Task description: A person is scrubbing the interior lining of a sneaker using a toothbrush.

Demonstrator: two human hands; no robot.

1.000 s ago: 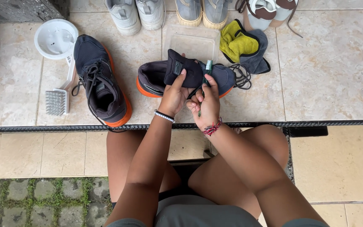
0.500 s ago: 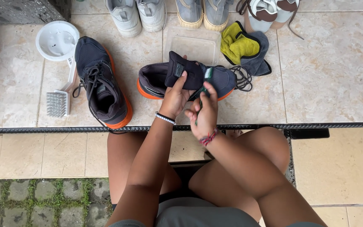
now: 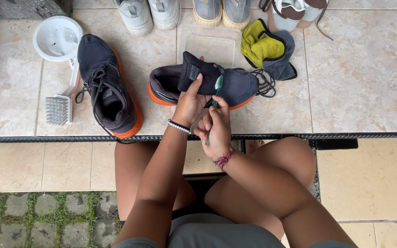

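A dark grey sneaker with an orange sole (image 3: pixel 235 87) lies on its side on the tiled ledge. My left hand (image 3: pixel 190 102) grips it and pulls its tongue (image 3: pixel 197 72) back with the fingers. In my right hand (image 3: pixel 215 133) is a thin green toothbrush (image 3: pixel 217 88), whose head rests against the shoe just beside the tongue. The shoe's loosened laces (image 3: pixel 266 82) trail off its right end. A matching second sneaker (image 3: pixel 107 87) stands upright to the left, apart from both hands.
A white round bowl (image 3: pixel 57 38) and a white scrub brush (image 3: pixel 60 104) sit at the left. A clear plastic tub (image 3: pixel 210 42) and a yellow and grey cloth (image 3: pixel 268 49) lie behind the shoe. Several other shoes (image 3: pixel 149 14) line the far edge. My bare knees (image 3: pixel 286 160) are below.
My right hand has dropped slightly toward me, sliding the toothbrush down along the shoe. The left hand still holds the tongue back. The view has shifted a little.
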